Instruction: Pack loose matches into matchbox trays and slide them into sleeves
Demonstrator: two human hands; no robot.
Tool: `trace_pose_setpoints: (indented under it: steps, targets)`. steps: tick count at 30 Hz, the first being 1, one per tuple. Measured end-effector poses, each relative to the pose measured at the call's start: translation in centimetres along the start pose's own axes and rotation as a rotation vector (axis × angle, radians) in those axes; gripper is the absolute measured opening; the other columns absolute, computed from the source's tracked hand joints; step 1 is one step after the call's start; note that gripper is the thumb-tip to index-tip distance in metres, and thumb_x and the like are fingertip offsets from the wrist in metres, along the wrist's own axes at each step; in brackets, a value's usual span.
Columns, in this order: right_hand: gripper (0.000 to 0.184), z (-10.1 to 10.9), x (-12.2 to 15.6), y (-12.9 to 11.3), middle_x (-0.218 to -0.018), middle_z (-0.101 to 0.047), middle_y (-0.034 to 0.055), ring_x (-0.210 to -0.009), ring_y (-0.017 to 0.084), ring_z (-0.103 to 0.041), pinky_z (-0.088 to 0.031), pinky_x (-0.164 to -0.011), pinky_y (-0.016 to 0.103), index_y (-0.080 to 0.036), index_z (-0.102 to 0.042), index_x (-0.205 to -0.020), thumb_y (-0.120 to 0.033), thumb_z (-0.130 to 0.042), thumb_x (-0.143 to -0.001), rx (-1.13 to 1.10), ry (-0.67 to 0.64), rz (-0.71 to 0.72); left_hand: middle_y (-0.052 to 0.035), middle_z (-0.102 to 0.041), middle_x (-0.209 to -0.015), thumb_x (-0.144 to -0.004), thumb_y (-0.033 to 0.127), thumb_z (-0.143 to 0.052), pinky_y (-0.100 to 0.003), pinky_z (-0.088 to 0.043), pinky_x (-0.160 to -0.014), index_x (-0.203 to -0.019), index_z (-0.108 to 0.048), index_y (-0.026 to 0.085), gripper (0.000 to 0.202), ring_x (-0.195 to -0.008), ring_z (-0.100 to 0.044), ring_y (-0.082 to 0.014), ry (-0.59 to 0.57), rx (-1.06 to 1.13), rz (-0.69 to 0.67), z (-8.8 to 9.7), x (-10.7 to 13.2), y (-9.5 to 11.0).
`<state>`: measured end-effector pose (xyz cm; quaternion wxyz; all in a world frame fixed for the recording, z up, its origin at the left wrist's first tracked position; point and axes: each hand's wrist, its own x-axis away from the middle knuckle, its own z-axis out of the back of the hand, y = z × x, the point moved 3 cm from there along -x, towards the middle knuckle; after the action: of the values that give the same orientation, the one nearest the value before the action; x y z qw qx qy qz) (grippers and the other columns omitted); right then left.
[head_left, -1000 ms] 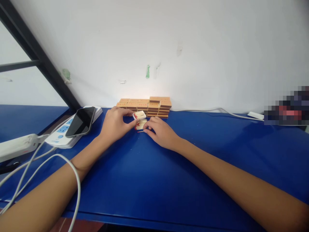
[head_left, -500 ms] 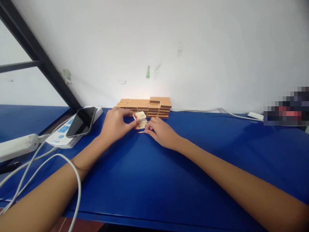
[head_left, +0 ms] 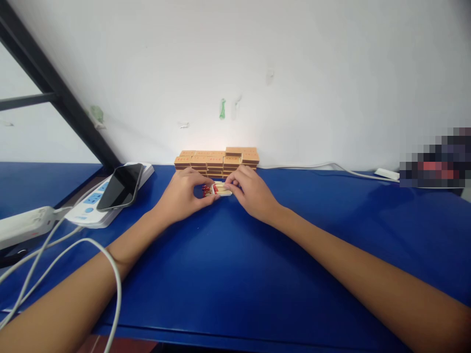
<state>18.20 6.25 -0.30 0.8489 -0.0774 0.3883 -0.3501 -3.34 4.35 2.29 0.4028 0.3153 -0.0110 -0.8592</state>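
My left hand (head_left: 184, 193) grips a small white matchbox tray (head_left: 225, 194) between thumb and fingers. Red-tipped matches (head_left: 221, 188) lie side by side inside it. Just left of the tray, a bunch of loose matches (head_left: 206, 190) shows within the curve of my left hand, partly covered. My right hand (head_left: 253, 193) is pinched at the tray's right end, its fingertips on the pale end of a match; the fingers hide part of it. Behind both hands stand stacked orange matchboxes (head_left: 209, 159) against the wall.
On the left, a black phone (head_left: 121, 186) rests on a white power strip (head_left: 90, 218). A second white plug block (head_left: 27, 226) and looping white cables (head_left: 117, 284) lie by my left forearm. Another cable (head_left: 353, 172) runs along the wall on the right. Everything stands on a blue tabletop (head_left: 221, 274).
The tray has come down and to the right, in front of the loose matches. My right hand has lifted the single match from the tabletop and moved to the tray's right end.
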Motion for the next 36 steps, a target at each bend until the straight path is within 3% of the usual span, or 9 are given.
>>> trace_pose_setpoints:
  steps: [11, 16, 22, 28, 36]
  targets:
    - [0.010, 0.0, 0.1, 0.2, -0.099, -0.063, 0.0067, -0.096, 0.024, -0.059, -0.047, -0.087, 0.038, -0.022, -0.062, -0.095, -0.016, -0.060, -0.104, 0.005, -0.012, 0.005, -0.0055, -0.084, -0.100, -0.089, 0.036, -0.085, -0.044, -0.055, -0.088, -0.102, -0.082, 0.022, 0.019, -0.093, -0.074, -0.0281, 0.025, -0.001, -0.022, 0.2, -0.1, 0.1]
    - [0.012, -0.2, 0.3, -0.1, -0.099, -0.063, 0.0073, -0.095, 0.023, -0.060, -0.048, -0.087, 0.039, -0.021, -0.065, -0.098, -0.020, -0.057, -0.107, 0.008, 0.046, -0.019, -0.0058, -0.085, -0.100, -0.087, 0.033, -0.086, -0.046, -0.057, -0.091, -0.098, -0.083, 0.023, 0.015, -0.096, -0.076, -0.0313, 0.102, -0.080, 0.129, 0.9, 0.0, -0.5]
    - [0.019, -1.6, 0.9, -0.7, -0.103, -0.062, 0.0096, -0.103, 0.026, -0.059, -0.050, -0.092, 0.041, -0.019, -0.076, -0.109, -0.021, -0.056, -0.108, 0.038, -0.111, 0.051, -0.0070, -0.085, -0.099, -0.090, 0.045, -0.083, -0.048, -0.059, -0.089, -0.101, -0.085, 0.024, 0.024, -0.097, -0.076, -0.0339, 0.169, -0.163, 0.266, 1.7, 0.0, -0.6]
    - [0.019, -2.0, 0.9, -0.7, -0.104, -0.062, 0.0101, -0.105, 0.026, -0.058, -0.051, -0.092, 0.041, -0.019, -0.078, -0.107, -0.020, -0.058, -0.108, 0.029, -0.158, 0.040, -0.0066, -0.085, -0.103, -0.089, 0.041, -0.084, -0.049, -0.058, -0.093, -0.102, -0.085, 0.025, 0.021, -0.100, -0.076, -0.0337, 0.152, -0.165, 0.260, 1.4, 0.0, -0.3]
    - [0.007, -2.1, 0.9, -0.7, -0.105, -0.061, 0.0079, -0.106, 0.025, -0.058, -0.050, -0.096, 0.041, -0.021, -0.070, -0.101, -0.021, -0.064, -0.105, -0.008, -0.184, 0.007, -0.0070, -0.085, -0.098, -0.089, 0.044, -0.084, -0.051, -0.058, -0.087, -0.096, -0.083, 0.026, 0.019, -0.093, -0.074, -0.0334, 0.193, -0.138, 0.192, 1.3, 0.2, -1.0]
